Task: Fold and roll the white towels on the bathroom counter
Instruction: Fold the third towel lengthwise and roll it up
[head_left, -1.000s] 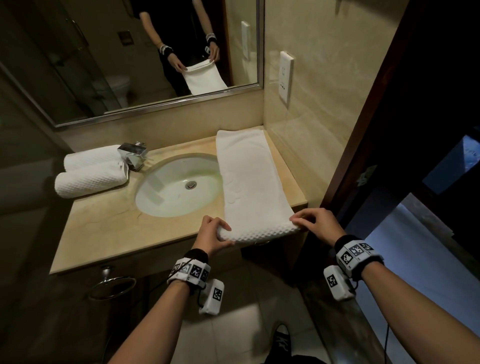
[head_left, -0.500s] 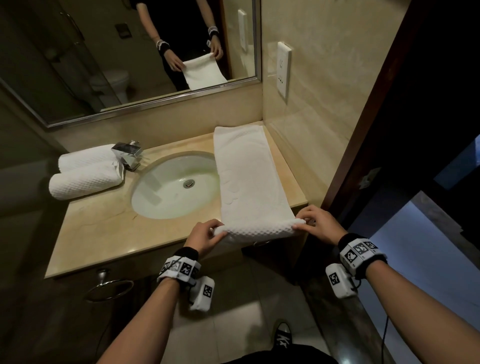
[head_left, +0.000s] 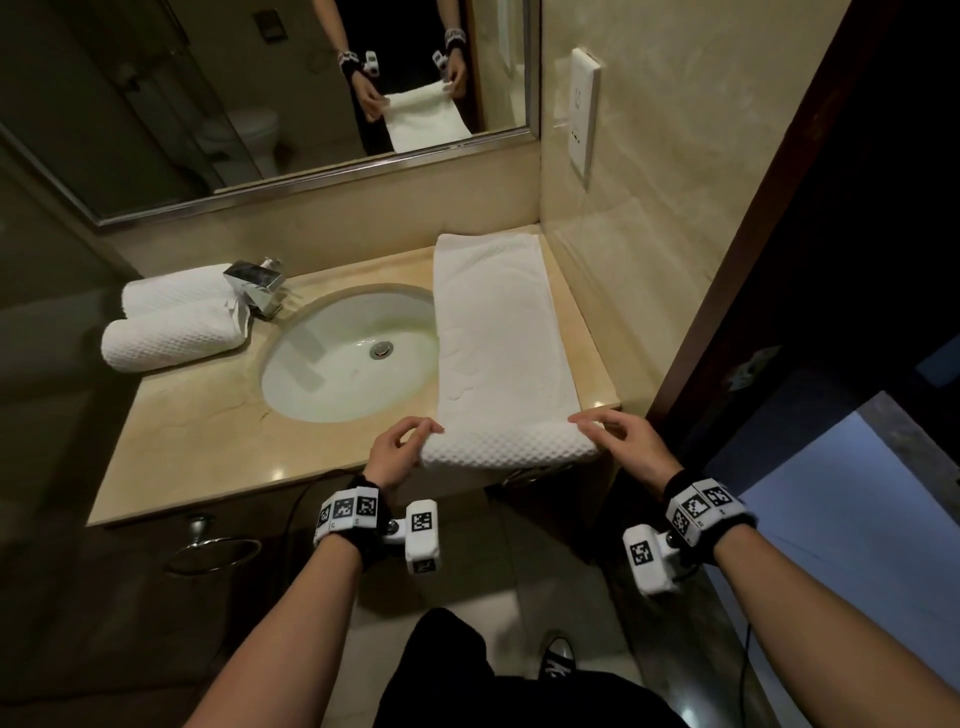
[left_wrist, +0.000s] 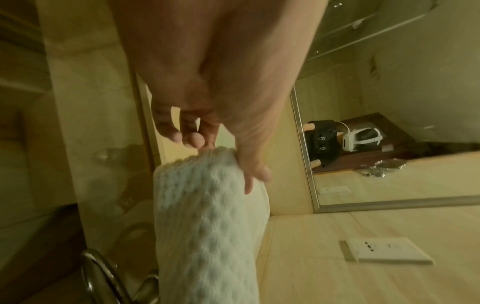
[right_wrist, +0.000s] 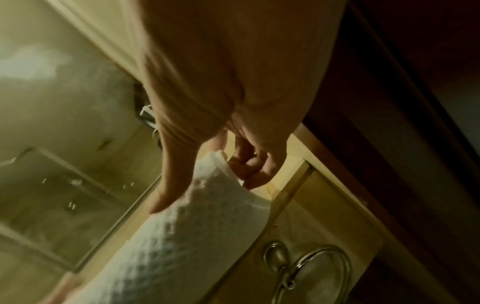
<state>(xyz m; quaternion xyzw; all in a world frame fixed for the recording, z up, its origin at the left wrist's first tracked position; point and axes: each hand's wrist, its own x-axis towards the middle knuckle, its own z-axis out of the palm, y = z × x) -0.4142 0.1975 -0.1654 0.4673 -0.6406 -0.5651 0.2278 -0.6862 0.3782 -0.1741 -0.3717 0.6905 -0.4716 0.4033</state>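
A long folded white towel (head_left: 498, 332) lies on the beige counter (head_left: 197, 441), to the right of the sink. Its near end is turned up into a thick waffle-textured roll (head_left: 504, 449) at the counter's front edge. My left hand (head_left: 415, 436) curls its fingers over the roll's left end, and the left wrist view shows the thumb pressed on the towel (left_wrist: 205, 226). At the other end my right hand (head_left: 597, 423) holds the roll. In the right wrist view its thumb lies on the towel (right_wrist: 187, 236) and its fingers curl at the end.
Two rolled white towels (head_left: 171, 340) lie at the counter's left behind the chrome faucet (head_left: 257, 286). The oval sink (head_left: 353, 353) takes the middle. A mirror (head_left: 260, 104) and wall socket (head_left: 584, 114) stand behind, a dark door frame (head_left: 753, 208) at the right, and a towel ring (head_left: 213, 553) below.
Both hands have turned the towel's near end over, away from me. The flat hanging end has become a thicker roll, and the fingers have shifted on top of it.
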